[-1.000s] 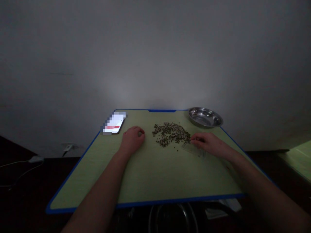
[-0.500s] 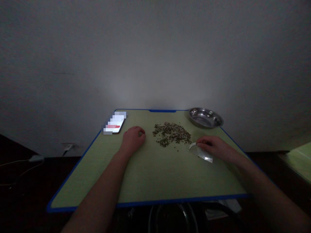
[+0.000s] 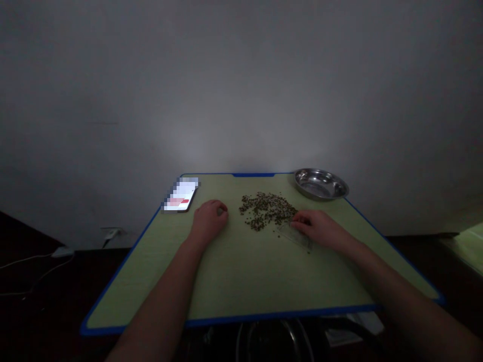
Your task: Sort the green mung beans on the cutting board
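A loose pile of small brown-and-green seeds or beans (image 3: 266,208) is spread on the table between my hands. To the right of the pile, my right hand (image 3: 319,226) pinches a clear plastic bag (image 3: 300,237) by its edge. The bag lies low over the tabletop, close to the near right side of the pile, with a few stray pieces by it. My left hand (image 3: 209,218) rests left of the pile with its fingers curled and the thumb bent toward them. Whatever may be inside those fingers is hidden.
A shiny metal bowl (image 3: 320,184) stands at the back right corner. A phone with a lit screen (image 3: 183,193) lies at the back left. The pale green table (image 3: 241,281) has a blue rim and stands against a grey wall (image 3: 241,100).
My right hand has moved left toward the pile with the plastic bag, which now looks flatter and dimmer. My left hand keeps its place on the table. The view has shifted slightly.
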`<state>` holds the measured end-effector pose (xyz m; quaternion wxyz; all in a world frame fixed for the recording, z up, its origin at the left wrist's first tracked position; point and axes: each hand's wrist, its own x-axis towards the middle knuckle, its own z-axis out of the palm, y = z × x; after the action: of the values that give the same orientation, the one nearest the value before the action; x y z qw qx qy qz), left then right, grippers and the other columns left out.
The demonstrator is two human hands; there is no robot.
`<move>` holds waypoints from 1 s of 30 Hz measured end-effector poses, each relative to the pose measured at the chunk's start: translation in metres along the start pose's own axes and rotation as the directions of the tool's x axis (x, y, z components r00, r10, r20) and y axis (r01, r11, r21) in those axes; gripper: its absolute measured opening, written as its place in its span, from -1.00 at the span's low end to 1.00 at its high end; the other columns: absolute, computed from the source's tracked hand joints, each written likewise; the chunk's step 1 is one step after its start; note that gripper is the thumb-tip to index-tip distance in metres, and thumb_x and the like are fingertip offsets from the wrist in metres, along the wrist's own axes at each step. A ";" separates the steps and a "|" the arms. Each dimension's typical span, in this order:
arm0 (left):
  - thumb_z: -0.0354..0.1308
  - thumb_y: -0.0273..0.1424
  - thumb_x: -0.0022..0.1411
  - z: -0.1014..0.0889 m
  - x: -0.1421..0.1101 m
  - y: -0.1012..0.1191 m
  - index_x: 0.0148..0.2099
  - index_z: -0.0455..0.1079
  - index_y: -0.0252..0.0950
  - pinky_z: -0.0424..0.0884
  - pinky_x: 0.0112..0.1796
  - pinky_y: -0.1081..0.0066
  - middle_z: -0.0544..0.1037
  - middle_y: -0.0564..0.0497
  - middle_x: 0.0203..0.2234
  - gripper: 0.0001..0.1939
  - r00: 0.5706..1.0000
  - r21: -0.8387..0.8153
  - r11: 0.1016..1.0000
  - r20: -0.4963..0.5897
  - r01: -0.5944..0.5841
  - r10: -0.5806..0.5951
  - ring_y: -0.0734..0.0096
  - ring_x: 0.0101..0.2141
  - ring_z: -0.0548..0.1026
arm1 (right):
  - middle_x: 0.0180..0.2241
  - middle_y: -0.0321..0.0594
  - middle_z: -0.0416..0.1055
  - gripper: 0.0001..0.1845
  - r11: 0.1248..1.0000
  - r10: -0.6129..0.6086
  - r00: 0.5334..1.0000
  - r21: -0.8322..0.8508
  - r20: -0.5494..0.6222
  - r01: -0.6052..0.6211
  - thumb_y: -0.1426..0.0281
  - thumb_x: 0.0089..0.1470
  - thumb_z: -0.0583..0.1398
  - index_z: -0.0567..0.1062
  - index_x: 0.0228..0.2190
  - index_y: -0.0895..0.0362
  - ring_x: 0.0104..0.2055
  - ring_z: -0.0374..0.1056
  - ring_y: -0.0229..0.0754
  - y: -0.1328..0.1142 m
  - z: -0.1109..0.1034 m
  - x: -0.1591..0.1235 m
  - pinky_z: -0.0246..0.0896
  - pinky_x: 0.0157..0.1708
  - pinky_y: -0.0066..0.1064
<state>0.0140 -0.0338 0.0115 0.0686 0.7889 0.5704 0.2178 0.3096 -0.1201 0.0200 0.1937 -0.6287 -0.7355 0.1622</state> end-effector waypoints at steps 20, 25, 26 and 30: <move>-0.02 -0.40 0.09 0.000 0.001 -0.002 -0.26 0.46 -0.26 0.31 -0.02 0.26 0.53 -0.08 -0.16 -0.76 1.000 0.012 1.000 -0.013 -0.021 0.021 0.22 -0.09 0.44 | -0.40 -0.27 0.51 -0.82 0.962 -0.272 0.935 0.087 0.226 0.259 0.36 0.11 0.15 0.56 -0.31 0.09 -0.40 0.35 -0.25 -0.043 -0.003 0.004 0.13 -0.38 -0.44; -0.02 -0.40 0.09 -0.001 0.000 0.001 -0.25 0.46 -0.25 0.31 -0.03 0.27 0.53 -0.06 -0.17 -0.76 1.000 0.012 1.000 0.003 0.002 -0.002 0.22 -0.08 0.43 | -0.39 -0.21 0.49 -0.78 0.986 -0.155 0.977 0.079 0.143 0.145 0.31 0.12 0.11 0.53 -0.35 0.14 -0.38 0.35 -0.19 -0.012 -0.018 -0.004 0.16 -0.40 -0.40; -0.02 -0.40 0.10 -0.001 0.000 0.001 -0.25 0.46 -0.25 0.31 -0.03 0.26 0.53 -0.06 -0.17 -0.76 1.000 0.011 1.000 0.004 0.007 -0.007 0.22 -0.08 0.43 | -0.38 -0.20 0.49 -0.77 0.989 -0.130 0.981 0.086 0.142 0.119 0.30 0.12 0.10 0.53 -0.34 0.14 -0.37 0.35 -0.18 -0.004 -0.020 -0.008 0.17 -0.39 -0.39; -0.02 -0.39 0.10 -0.001 -0.001 0.002 -0.25 0.46 -0.25 0.31 -0.04 0.24 0.53 -0.06 -0.18 -0.76 1.000 0.009 1.000 0.004 0.010 -0.010 0.21 -0.09 0.43 | -0.46 -0.23 0.46 -0.72 0.996 -0.030 0.990 0.092 0.139 0.018 0.25 0.12 0.09 0.52 -0.40 0.14 -0.43 0.32 -0.18 0.018 -0.020 -0.022 0.16 -0.44 -0.38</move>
<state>0.0156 -0.0353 0.0129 0.0673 0.7868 0.5752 0.2133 0.3380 -0.1391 0.0265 0.1719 -0.5975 -0.7466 0.2367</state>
